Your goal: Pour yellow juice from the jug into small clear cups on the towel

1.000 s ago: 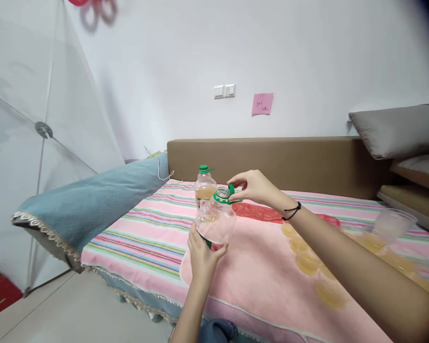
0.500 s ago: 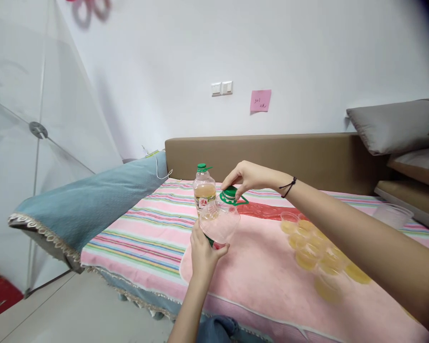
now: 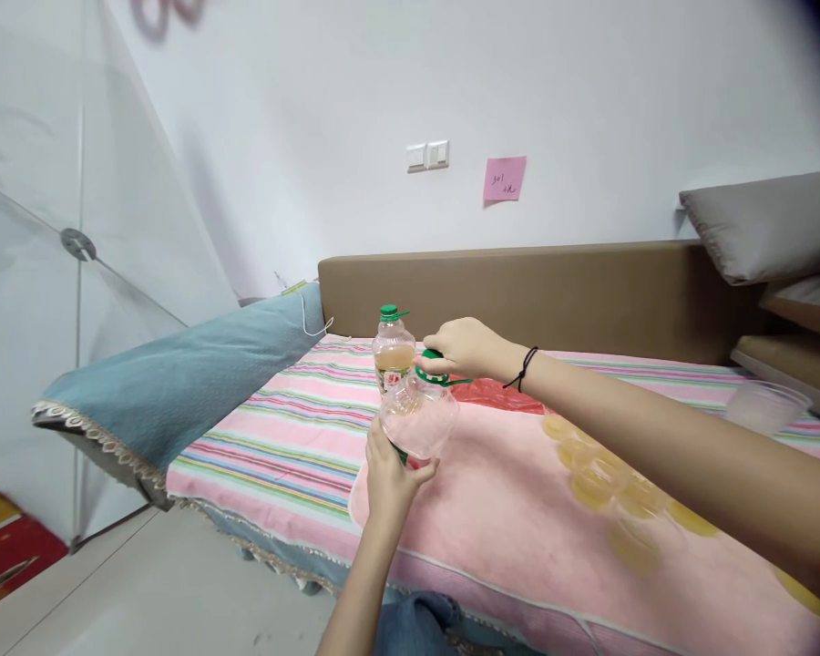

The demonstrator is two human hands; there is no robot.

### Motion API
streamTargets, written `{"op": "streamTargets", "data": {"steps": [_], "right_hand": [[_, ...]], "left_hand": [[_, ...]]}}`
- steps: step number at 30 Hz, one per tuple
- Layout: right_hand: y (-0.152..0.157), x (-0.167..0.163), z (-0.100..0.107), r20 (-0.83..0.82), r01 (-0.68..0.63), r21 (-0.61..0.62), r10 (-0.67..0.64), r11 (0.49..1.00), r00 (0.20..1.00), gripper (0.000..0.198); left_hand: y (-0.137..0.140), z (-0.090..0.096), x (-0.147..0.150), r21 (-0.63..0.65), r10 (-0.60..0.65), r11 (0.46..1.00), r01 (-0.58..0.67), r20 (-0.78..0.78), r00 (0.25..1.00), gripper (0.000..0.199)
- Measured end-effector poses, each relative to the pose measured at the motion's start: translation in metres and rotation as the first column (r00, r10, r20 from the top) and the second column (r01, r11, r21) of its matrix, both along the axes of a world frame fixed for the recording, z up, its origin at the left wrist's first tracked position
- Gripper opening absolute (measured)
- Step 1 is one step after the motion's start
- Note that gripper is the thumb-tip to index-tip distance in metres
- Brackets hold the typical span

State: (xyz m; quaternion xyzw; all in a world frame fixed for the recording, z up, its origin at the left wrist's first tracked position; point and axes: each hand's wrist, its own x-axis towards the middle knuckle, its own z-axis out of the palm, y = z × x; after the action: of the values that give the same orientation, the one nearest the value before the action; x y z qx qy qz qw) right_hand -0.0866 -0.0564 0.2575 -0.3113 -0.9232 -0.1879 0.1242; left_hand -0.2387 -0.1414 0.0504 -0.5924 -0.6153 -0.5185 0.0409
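A clear plastic bottle (image 3: 420, 421) with a green cap (image 3: 432, 363) and a green ring handle stands tilted in front of me. My left hand (image 3: 391, 474) is wrapped round its lower body. My right hand (image 3: 465, 348) grips the cap from above, fingers curled over it. Just behind stands a second bottle (image 3: 393, 351), capped in green and partly filled with amber liquid. Right of my hands, several clear cups (image 3: 594, 483) of yellow liquid stand on a pink mat (image 3: 492, 519); my right forearm hides some of them.
Red plastic (image 3: 496, 394) lies behind the mat on the striped bedspread (image 3: 280, 437). A stack of clear cups (image 3: 769, 407) stands at the right, near the cushions (image 3: 765, 228). A brown headboard (image 3: 519, 292) runs along the back, and a blue-covered armrest (image 3: 191, 383) is at the left.
My right hand has turned about the cap, its fingers now wrapped further over it. My left hand keeps its hold on the bottle. The view has shifted slightly.
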Motion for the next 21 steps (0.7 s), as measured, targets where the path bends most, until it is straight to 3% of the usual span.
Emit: {"op": "streamTargets", "data": {"steps": [6, 9, 12, 14, 18, 21], "right_hand": [[-0.004, -0.006, -0.005, -0.064, 0.113, -0.011, -0.114, 0.994, 0.991, 0.056], [-0.004, -0.004, -0.008, -0.077, -0.047, 0.077, 0.053, 0.996, 0.996, 0.053], [-0.002, -0.002, -0.01, -0.037, -0.261, 0.208, 0.274, 0.943, 0.961, 0.047], [-0.003, -0.004, -0.012, 0.015, -0.295, 0.219, 0.299, 0.93, 0.954, 0.045], [-0.01, -0.018, -0.015, -0.082, -0.01, 0.118, 0.019, 0.993, 0.996, 0.045], [-0.016, -0.028, -0.017, -0.197, 0.171, 0.071, -0.155, 0.983, 0.968, 0.05]], "left_hand": [[-0.002, 0.0, 0.004, 0.021, 0.015, 1.0, -0.016, 0.028, 1.0, 0.104], [-0.005, 0.001, -0.002, -0.002, -0.019, 1.0, 0.019, 0.03, 0.999, 0.108], [-0.008, 0.002, -0.007, -0.044, -0.084, 0.995, 0.086, 0.033, 0.996, 0.11], [-0.009, 0.002, -0.008, -0.06, -0.082, 0.995, 0.084, 0.033, 0.996, 0.11], [-0.007, -0.001, -0.004, -0.033, -0.012, 0.999, 0.013, 0.034, 0.999, 0.106], [-0.005, -0.002, -0.001, -0.025, 0.003, 1.0, -0.002, 0.037, 0.999, 0.103]]}}
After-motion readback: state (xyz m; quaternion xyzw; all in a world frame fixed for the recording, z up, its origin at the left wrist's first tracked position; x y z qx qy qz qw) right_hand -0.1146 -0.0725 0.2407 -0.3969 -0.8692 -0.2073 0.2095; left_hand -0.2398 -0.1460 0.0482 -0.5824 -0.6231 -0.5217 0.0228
